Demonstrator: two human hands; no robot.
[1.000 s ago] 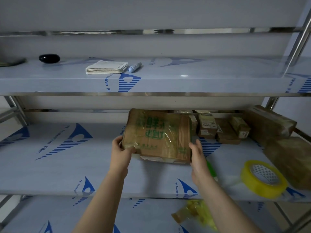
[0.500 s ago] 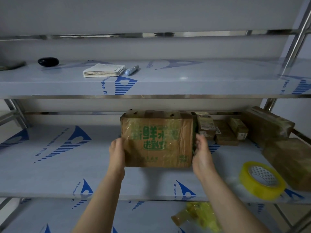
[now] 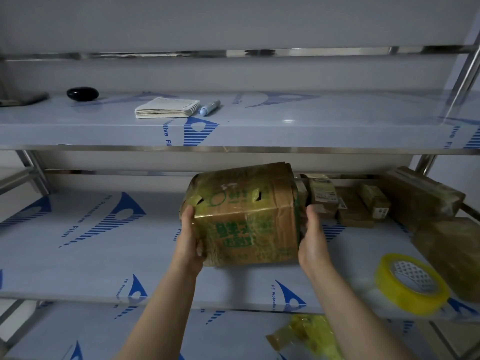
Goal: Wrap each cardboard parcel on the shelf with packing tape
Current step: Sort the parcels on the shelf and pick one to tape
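Black and glossy, an oval object (image 3: 82,94) sits far left on the upper shelf (image 3: 311,126), with a spiral notebook (image 3: 167,107) and a marker (image 3: 210,107) just beside it. None of these matter to you.

Below, over the middle shelf (image 3: 104,255), your left hand (image 3: 188,240) grips the left end of the cardboard parcel (image 3: 246,216), thumb laid up over the front corner. The parcel is straight ahead of you between both hands. Its long axis runs left to right, and its top face, with the cut handle slots, is tipped toward you. Shiny film already covers the front. Whether its lower edge touches the shelf is hard to tell.

Your right hand (image 3: 313,245) is cupped against the right end, thumb up. Its fingers go behind the box, so you cannot tell whether they curl or lie flat.

Small boxes (image 3: 353,203) crowd close behind that hand. Further right, the yellow tape roll (image 3: 411,284) lies flat near the shelf's front edge, well apart from the parcel. Large wrapped parcels (image 3: 420,201) fill the right corner.

The roll lies on your right, so your right hand is much the nearer. You will likely need to steady the parcel with your left hand before reaching for it.
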